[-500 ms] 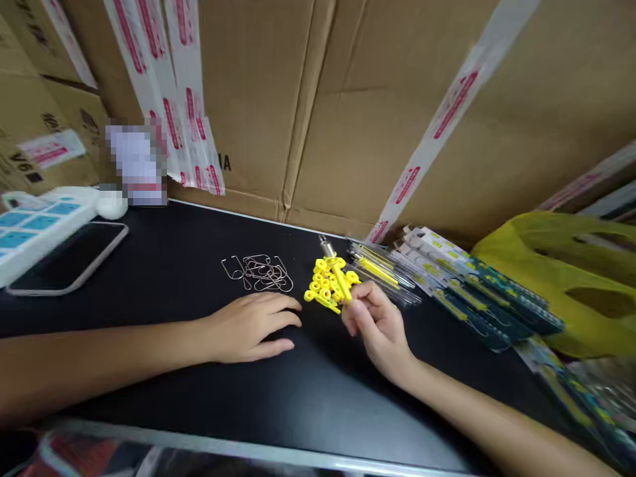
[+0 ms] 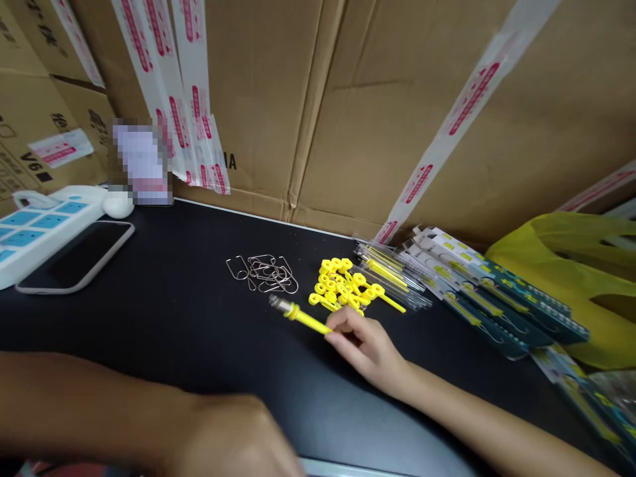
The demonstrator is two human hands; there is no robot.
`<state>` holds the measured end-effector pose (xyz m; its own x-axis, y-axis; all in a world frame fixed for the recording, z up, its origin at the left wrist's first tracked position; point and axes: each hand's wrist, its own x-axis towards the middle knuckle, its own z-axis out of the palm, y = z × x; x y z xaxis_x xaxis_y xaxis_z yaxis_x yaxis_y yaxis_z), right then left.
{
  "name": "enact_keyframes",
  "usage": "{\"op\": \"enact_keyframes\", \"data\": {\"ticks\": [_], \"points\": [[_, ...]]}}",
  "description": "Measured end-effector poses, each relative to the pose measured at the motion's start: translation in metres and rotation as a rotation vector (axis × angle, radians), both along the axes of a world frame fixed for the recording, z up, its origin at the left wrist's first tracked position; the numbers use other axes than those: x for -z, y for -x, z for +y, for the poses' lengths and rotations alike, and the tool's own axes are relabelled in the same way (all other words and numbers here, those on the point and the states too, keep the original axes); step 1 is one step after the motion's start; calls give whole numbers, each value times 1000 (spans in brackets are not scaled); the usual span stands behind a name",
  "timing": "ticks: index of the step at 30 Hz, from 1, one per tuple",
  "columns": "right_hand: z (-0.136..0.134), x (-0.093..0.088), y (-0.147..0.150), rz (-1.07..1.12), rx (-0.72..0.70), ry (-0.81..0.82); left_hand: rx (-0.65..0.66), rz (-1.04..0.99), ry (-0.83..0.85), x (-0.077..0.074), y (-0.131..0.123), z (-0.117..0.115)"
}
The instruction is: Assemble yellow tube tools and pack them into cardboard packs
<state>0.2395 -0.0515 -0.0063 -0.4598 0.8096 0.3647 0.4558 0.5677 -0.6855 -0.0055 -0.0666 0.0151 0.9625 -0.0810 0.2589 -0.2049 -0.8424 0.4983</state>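
My right hand [image 2: 365,348] pinches a yellow stick with a metal tip [image 2: 301,316], holding it low over the black table, the tip pointing left toward a heap of bent wire clips [image 2: 263,272]. A pile of small yellow parts [image 2: 340,283] lies just beyond the hand. My left hand [image 2: 233,437] is close to the camera at the bottom edge, blurred by motion, its fingers not visible.
Clear sleeves with yellow sticks [image 2: 392,273] and printed packs [image 2: 487,291] lie to the right, next to a yellow bag [image 2: 576,278]. A phone [image 2: 74,257] and a white power strip [image 2: 34,225] sit at the left. Taped cardboard boxes [image 2: 348,112] wall the back.
My right hand has lifted the yellow stick off the pile and swung it left and nearer. My left hand has left the table by the wire clips and pulled back toward the camera.
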Motion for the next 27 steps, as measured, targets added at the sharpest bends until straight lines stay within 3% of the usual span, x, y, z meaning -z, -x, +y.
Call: {"op": "enact_keyframes", "data": {"ticks": [3,5,8,13,15,18,20,24,27], "points": [[-4,-1,2,-223,-136,-176,-274,-295,-365,-1,-2,17],[-6,0,5,-288,-156,-225,-435,-270,-558,2,-5,27],[-7,1,8,-309,-81,-246,-550,-94,-670,10,-8,35],[8,-5,-5,-405,13,-377,-604,20,-615,15,-5,48],[19,-9,-18,-435,172,-468,-632,32,-584,16,-3,58],[32,-13,-33,-414,374,-458,-721,60,-523,18,-2,71],[34,-12,-33,-425,342,-465,-755,74,-478,20,-3,76],[28,-7,-14,-599,137,-604,-719,89,-466,21,-4,78],[28,-7,-9,-686,180,-661,-694,69,-478,21,-4,77]]}}
